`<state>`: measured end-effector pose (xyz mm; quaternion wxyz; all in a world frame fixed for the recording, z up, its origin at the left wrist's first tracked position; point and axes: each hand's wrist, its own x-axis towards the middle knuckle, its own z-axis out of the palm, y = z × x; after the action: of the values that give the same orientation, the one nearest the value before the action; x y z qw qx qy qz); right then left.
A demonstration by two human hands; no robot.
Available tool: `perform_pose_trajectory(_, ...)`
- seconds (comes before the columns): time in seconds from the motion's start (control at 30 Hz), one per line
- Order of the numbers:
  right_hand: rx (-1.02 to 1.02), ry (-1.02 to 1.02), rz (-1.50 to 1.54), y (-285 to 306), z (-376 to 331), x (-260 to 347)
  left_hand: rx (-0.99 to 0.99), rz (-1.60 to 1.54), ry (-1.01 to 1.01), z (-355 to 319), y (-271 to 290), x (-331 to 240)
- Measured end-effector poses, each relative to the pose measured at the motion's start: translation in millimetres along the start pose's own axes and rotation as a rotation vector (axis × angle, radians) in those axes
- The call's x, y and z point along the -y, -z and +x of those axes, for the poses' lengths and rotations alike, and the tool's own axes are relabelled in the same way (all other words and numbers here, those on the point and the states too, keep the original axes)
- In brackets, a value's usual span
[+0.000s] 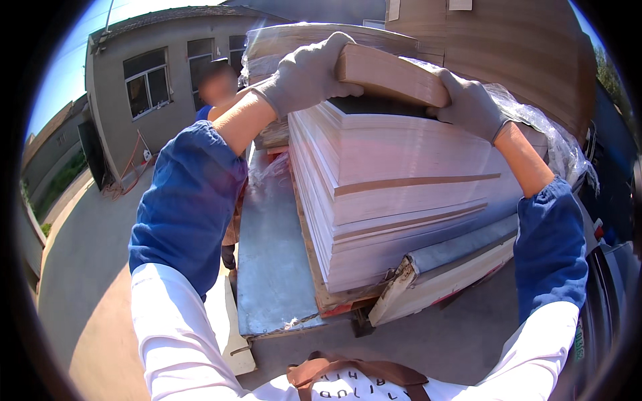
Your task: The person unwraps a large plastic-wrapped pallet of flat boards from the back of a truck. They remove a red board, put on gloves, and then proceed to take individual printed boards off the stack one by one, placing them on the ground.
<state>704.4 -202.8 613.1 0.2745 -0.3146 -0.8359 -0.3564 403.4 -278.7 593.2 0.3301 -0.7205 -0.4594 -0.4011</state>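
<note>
My left hand (311,73), in a grey glove, is closed round the left end of a thick brown cardboard-like bundle (391,75). On its right end my right hand (471,103), also gloved in grey, has its fingers closed. Between both hands the bundle sits tilted over the top of a tall stack of large white sheets (401,154). A dark surface shows in the gap beneath it. Brown layers (418,184) run between the white ones. I cannot tell whether the bundle's underside touches the stack.
Under the stack lies a wooden pallet (354,297) on a truck bed with a metal surface (274,267). A lowered side panel (445,267) juts out at the front right. Clear plastic wrap (568,140) hangs at the right. Behind my left arm stands another person (217,83).
</note>
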Motion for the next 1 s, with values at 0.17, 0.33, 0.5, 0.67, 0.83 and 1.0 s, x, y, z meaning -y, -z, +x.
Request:
perform_pose_trajectory(0.17,-0.022,-0.004,0.0,-0.2,4.9,6.8,-0.082,-0.153,-0.119,-2.6,-7.2,15.7)
perform_pose_trajectory(0.33,-0.114,-0.014,0.0,14.1,-13.9,4.5,-0.038,-0.094,-0.15,11.7,-10.1,-4.9)
perform_pose_trajectory(0.5,-0.119,-0.036,-0.048,13.8,-38.9,10.6,-0.094,-0.193,-0.243,4.6,-31.3,-11.8)
perform_pose_trajectory(0.67,-0.034,-0.025,-0.109,9.7,-27.7,-8.0,0.022,-0.208,-0.224,11.9,-34.1,-7.9)
perform_pose_trajectory(0.83,-0.067,-0.007,-0.157,11.7,-4.9,-2.2,0.045,-0.262,-0.185,26.1,-11.9,2.2)
perform_pose_trajectory(1.0,0.061,-0.088,-0.201,10.8,10.5,4.3,-0.003,-0.292,-0.214,25.6,-19.5,13.1)
